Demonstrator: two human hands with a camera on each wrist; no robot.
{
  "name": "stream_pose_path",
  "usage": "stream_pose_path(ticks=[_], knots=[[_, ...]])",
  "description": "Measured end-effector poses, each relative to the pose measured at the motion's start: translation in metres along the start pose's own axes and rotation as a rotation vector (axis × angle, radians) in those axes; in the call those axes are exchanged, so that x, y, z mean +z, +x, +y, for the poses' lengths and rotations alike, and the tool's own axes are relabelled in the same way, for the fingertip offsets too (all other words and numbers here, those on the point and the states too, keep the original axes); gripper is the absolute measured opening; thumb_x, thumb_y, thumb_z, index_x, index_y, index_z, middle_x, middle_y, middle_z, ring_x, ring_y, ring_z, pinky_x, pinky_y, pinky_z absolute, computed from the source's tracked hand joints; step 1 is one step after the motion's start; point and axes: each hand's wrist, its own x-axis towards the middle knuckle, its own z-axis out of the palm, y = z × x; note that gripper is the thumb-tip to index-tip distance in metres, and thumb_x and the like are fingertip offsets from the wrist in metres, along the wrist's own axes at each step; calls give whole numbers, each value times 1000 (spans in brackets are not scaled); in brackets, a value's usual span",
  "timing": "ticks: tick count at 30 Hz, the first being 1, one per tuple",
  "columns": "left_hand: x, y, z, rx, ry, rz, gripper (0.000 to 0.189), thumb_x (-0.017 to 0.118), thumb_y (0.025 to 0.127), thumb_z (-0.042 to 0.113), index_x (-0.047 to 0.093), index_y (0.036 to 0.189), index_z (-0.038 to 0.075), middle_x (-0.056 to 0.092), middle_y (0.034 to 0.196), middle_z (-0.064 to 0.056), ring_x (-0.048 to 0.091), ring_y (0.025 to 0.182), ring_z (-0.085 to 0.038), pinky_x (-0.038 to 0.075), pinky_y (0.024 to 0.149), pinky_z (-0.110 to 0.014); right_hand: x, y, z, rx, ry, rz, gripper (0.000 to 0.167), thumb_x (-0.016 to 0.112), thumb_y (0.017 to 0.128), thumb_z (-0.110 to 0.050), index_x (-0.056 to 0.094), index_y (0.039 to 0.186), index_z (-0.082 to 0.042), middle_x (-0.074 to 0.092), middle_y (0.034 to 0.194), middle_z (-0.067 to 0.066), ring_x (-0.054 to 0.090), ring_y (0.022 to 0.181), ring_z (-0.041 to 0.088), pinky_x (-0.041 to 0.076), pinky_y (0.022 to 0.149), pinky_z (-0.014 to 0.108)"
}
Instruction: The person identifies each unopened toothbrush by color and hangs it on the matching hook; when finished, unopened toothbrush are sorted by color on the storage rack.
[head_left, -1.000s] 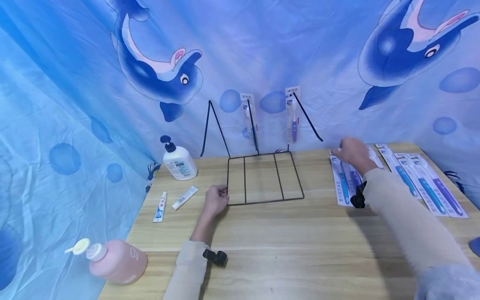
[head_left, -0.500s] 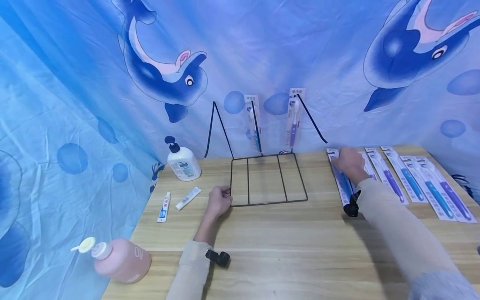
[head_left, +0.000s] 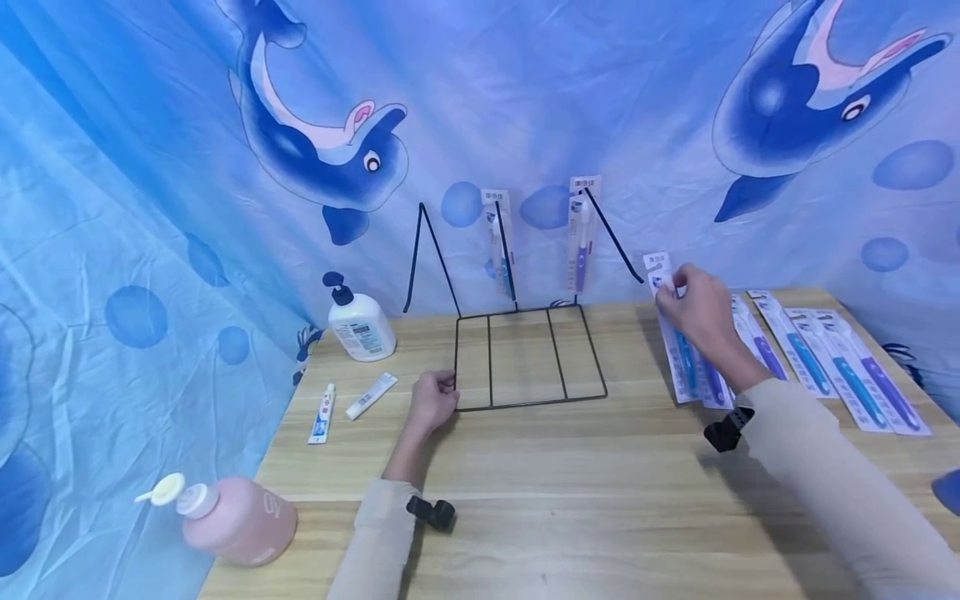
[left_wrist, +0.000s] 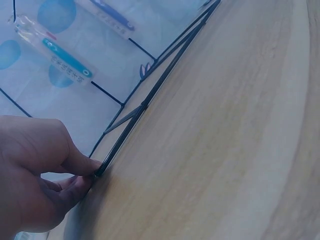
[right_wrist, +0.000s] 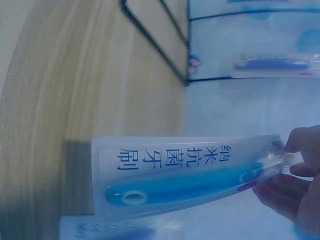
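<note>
My left hand (head_left: 432, 400) pinches the front left corner of a black wire display rack (head_left: 547, 402) that stands on the table. In the left wrist view, thumb and fingertips close on the rack's bottom wire (left_wrist: 120, 142). Two packaged toothbrushes hang on the rack's prongs, one blue (head_left: 499, 242) and one purple (head_left: 582, 242). At the right, my right hand (head_left: 701, 308) grips the upper part of a blue packaged toothbrush (head_left: 678, 358), its top end raised from the table. The right wrist view shows this toothbrush pack (right_wrist: 175, 175) pinched between thumb and fingers.
Several more packaged toothbrushes (head_left: 847, 367) lie in a row at the right. Left of the rack stand a white pump bottle (head_left: 362, 327) and two small toothpaste tubes (head_left: 371, 396) (head_left: 322, 414). A pink pump bottle (head_left: 243, 521) is at the front left. A dolphin-print curtain (head_left: 525, 100) hangs behind.
My right hand has taken hold of the leftmost blue toothbrush pack and lifted its top end. The left hand stays on the rack's corner.
</note>
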Motion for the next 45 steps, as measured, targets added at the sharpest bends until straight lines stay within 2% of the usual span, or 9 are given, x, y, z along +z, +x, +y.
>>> stream_pose_path(ticks=[5,7,9,13,19,23,30,39,45], knots=[[-1,-1,2,-17,11,-4,43,63,78,-12,62,122,-13,66,99,-17,63,90,-28,58,81,-36,-31,-22,-22,-116,45,149,25,59,94,-19,61,102,4,65,97,26,65,79,39,54,61,49],[-1,-1,2,-26,8,-10,44,63,79,-12,61,123,-13,66,100,-18,63,91,-28,58,81,-36,-45,-32,-33,-167,58,204,25,61,94,-19,63,103,5,66,98,26,67,81,40,55,61,45],[-2,-1,2,-33,0,-11,44,63,79,-12,61,124,-12,66,100,-18,63,92,-28,58,82,-36,-58,-40,-42,-228,69,260,25,63,93,-18,64,102,5,67,97,24,68,80,39,54,62,28],[-1,-1,2,-34,-8,-10,45,63,79,-13,61,124,-12,65,101,-19,63,92,-29,58,83,-36,-80,-56,-62,-338,91,346,25,66,90,-16,65,102,6,67,97,21,68,77,36,37,66,0],[-1,-1,0,-40,-6,-12,45,63,79,-13,61,124,-12,65,101,-18,63,92,-29,58,82,-35,-96,-77,-97,-523,168,424,23,69,85,-13,68,98,7,68,92,19,67,73,30,40,68,-2],[-2,-1,0,-44,-12,-11,45,63,79,-13,61,124,-12,65,101,-18,63,91,-28,58,80,-34,-91,-87,-122,-635,252,429,25,69,83,-16,69,95,6,68,89,17,67,69,27,46,66,2],[-1,-1,-1,-26,-7,-12,45,63,78,-12,61,123,-12,66,99,-17,63,90,-28,58,80,-35,-66,-93,-154,-729,323,336,21,73,79,-5,67,97,5,67,91,17,67,70,26,58,52,29],[1,-1,-1,-26,-22,-13,44,64,78,-13,62,122,-12,66,97,-16,63,89,-26,58,82,-35,-26,-93,-171,-773,322,259,18,74,79,-7,66,92,2,64,84,11,61,62,16,53,48,21],[0,-1,0,-6,-16,4,43,64,77,-12,63,120,-13,66,95,-16,63,87,-26,58,81,-36,-9,-92,-176,-737,297,204,21,78,80,-9,67,94,1,61,82,7,54,60,11,47,46,18]])
